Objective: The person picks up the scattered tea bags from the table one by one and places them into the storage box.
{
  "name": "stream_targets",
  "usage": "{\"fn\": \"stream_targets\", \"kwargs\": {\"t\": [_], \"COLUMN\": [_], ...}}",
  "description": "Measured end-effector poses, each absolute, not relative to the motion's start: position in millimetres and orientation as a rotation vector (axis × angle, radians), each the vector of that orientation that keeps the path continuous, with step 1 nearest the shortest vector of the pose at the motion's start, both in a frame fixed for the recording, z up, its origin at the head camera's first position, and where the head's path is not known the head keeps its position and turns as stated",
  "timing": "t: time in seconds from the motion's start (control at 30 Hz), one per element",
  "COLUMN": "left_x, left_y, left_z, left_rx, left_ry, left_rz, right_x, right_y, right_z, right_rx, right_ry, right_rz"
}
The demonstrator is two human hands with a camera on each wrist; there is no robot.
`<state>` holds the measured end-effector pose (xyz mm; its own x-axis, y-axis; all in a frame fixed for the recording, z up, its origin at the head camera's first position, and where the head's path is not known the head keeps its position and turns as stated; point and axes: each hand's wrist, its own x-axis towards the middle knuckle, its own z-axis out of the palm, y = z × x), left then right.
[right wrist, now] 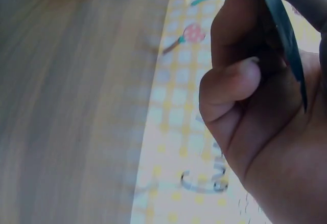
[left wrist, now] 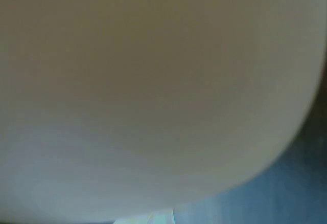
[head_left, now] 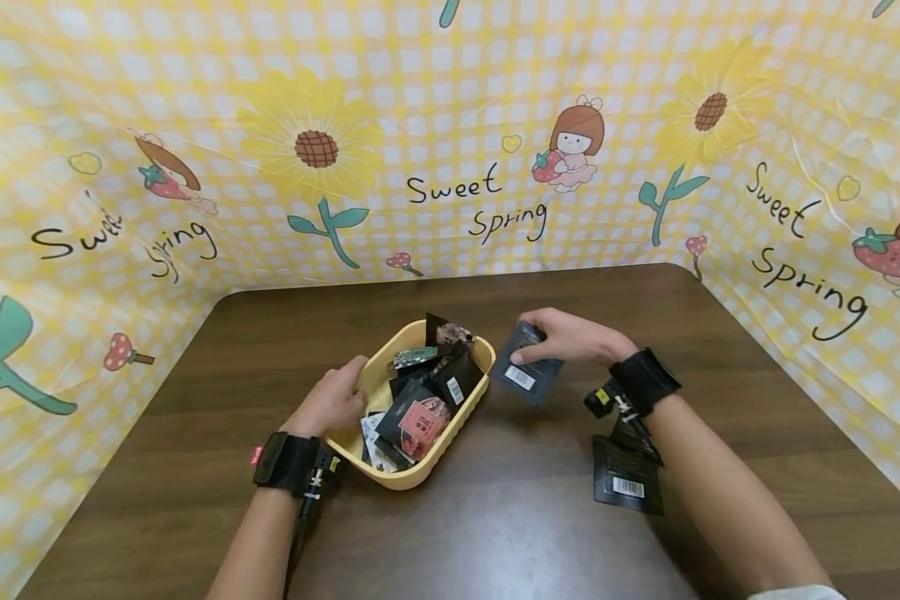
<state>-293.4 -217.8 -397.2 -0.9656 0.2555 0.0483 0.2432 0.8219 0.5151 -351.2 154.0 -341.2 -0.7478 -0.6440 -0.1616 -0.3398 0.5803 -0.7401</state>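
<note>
1. The right hand [head_left: 570,337] holds a dark foil sachet [head_left: 527,364] above the brown counter [head_left: 495,533], thumb under its near face and fingers [head_left: 528,321] curled over its far edge, so the fingers are clamped on it.
2. The sachet shows a white barcode label on its lower corner; it hangs just right of the yellow basket [head_left: 412,477] and does not touch it.
3. In the right wrist view the same sachet [right wrist: 286,35] appears edge-on as a thin dark blade pinched between thumb [right wrist: 230,88] and fingers.
4. The left hand [head_left: 333,402] rests on the basket's left rim, fingers loosely bent over the edge; whether they actually grip the rim I cannot tell.
5. The basket sits directly between the two hands and holds a heap of dark sachets, one with a red label [head_left: 420,421] uppermost near the left fingers.
6. Another dark sachet with a barcode [head_left: 627,475] lies flat on the counter, nearer the person than the right fingers and partly under the right wrist.
7. The left wrist view is a blur of pale yellow and tells nothing more.
8. A yellow checked backdrop [head_left: 450,125] printed "Sweet Spring" stands beyond both hands.
</note>
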Motion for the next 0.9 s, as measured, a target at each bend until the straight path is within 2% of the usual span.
{"fn": "stream_targets", "kwargs": {"t": [0.5,0.9], "left_x": [-294,-293], "left_y": [-219,-218], "left_z": [-403,-397], "left_rx": [0.395,0.387], "left_ry": [2.969,2.976], "left_rz": [0.838,0.825], "right_x": [-372,-365], "right_y": [56,41], "right_z": [-330,-334], "right_rx": [-0.840,-1.128], "right_ry": [2.353,2.645], "right_rz": [-1.142,-0.857]}}
